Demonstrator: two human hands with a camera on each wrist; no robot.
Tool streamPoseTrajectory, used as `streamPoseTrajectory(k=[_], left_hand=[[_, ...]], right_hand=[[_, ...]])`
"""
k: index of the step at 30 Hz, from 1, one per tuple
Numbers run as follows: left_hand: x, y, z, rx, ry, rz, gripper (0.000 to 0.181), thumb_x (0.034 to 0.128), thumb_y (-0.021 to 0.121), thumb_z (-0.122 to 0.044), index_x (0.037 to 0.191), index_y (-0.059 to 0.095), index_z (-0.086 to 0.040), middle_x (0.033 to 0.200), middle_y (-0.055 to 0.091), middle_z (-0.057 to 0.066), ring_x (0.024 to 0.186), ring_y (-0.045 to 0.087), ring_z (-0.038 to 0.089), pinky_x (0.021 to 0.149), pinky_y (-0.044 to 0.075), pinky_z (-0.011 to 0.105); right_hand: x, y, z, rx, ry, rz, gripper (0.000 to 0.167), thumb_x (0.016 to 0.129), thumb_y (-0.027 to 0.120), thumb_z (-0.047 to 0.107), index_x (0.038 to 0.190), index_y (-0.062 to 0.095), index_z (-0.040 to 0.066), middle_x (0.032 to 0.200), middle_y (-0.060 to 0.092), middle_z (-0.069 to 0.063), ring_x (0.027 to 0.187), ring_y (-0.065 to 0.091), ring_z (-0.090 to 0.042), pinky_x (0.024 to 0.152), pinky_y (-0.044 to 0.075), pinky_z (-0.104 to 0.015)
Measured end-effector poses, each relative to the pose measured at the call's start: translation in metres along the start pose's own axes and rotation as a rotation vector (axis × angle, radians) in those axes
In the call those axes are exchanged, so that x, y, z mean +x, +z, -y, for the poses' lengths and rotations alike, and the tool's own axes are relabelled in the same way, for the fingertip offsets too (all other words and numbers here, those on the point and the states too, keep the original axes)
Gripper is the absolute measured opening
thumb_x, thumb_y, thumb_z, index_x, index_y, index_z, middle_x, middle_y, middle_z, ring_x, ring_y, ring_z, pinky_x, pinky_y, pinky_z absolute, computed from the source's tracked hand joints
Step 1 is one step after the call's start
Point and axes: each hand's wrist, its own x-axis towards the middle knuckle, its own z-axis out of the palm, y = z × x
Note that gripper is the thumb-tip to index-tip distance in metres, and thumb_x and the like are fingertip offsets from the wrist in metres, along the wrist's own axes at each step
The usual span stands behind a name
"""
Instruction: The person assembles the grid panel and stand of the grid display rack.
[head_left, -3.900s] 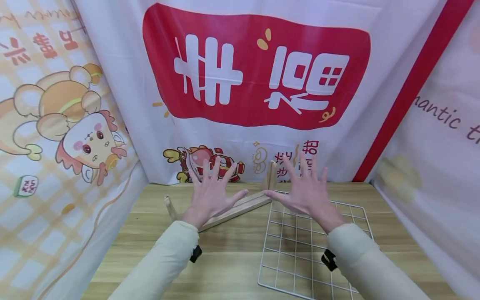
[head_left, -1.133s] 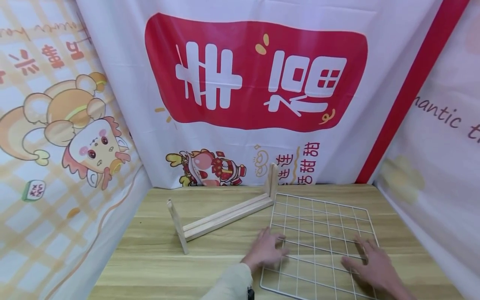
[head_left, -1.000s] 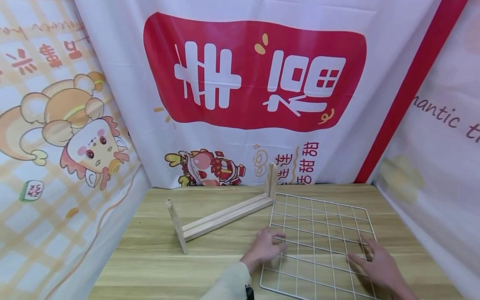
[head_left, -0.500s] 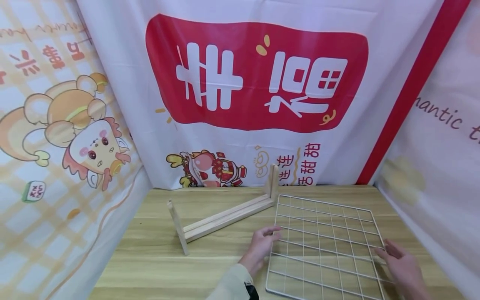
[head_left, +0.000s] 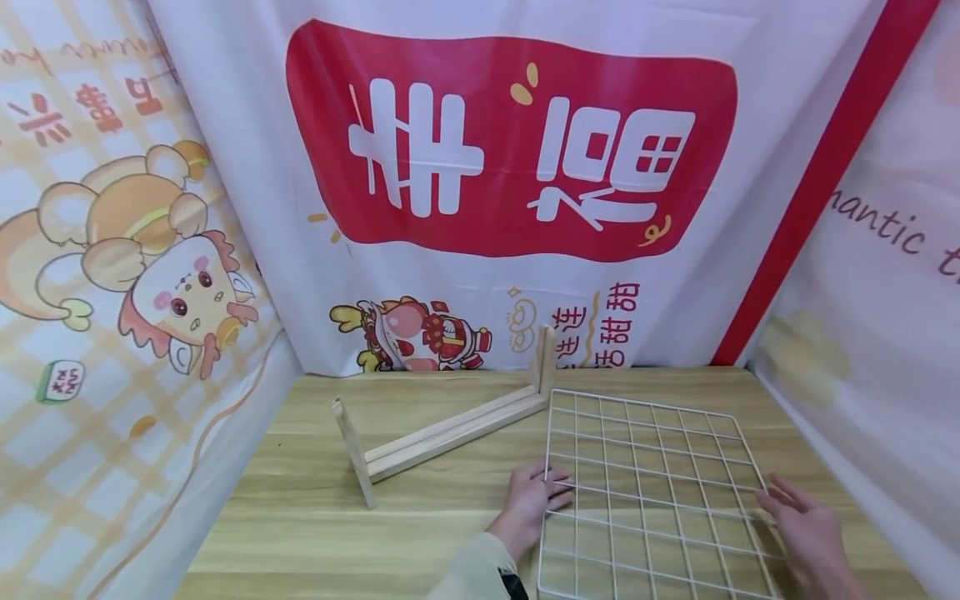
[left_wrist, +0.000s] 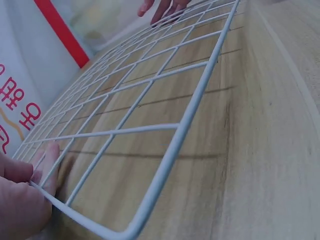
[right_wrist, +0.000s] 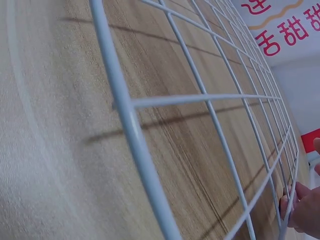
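Note:
A white wire grid panel (head_left: pixel 637 492) is held by its two side edges, raised off the table with its shadow below in both wrist views. My left hand (head_left: pixel 525 508) grips its left edge, fingers (left_wrist: pixel 50 162) under the wires and thumb on top. On the opposite side my right hand (head_left: pixel 810 529) pinches the right edge; in the right wrist view this hand (right_wrist: pixel 306 207) shows at the rim. To the left stands a wooden frame (head_left: pixel 457 433) with an upright at each end, touched by neither hand.
The wood-grain table (head_left: pixel 337 542) ends at a back curtain (head_left: pixel 255 167) with red and white print. Printed cloth also hangs along the left (head_left: pixel 75 400) and right (head_left: pixel 885 333) sides. The frame's right upright (head_left: pixel 547 362) is close to the grid's far left corner.
Both hands have come down from above the table to the grid. The right hand has moved outward to its right edge, both hands have taken hold, and the grid has risen and shifted slightly.

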Motion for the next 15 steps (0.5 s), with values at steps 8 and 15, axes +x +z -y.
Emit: streamPoseTrajectory(k=[8,15], left_hand=[[0.000,0.000,0.002,-0.001,-0.039,0.083,0.046,0.1073,0.035,0.005,0.153,0.036,0.014,0.136,0.064,0.038,0.121,0.071,0.046,0.101,0.063,0.055],[-0.003,0.009,-0.006,-0.022,-0.050,0.120,0.045,0.1108,0.034,-0.001,0.155,0.039,0.006,0.137,0.063,0.038,0.120,0.071,0.050,0.096,0.065,0.058]], right_hand=[[0.001,0.003,0.005,0.042,-0.024,0.042,0.083,0.108,0.061,0.039,0.167,0.009,0.014,0.174,0.010,-0.024,0.159,0.014,-0.056,0.129,0.005,-0.074],[0.001,-0.006,0.006,0.065,-0.001,0.006,0.084,0.108,0.061,0.036,0.167,0.007,0.010,0.174,0.013,-0.025,0.117,0.071,-0.015,0.124,0.048,-0.045]])
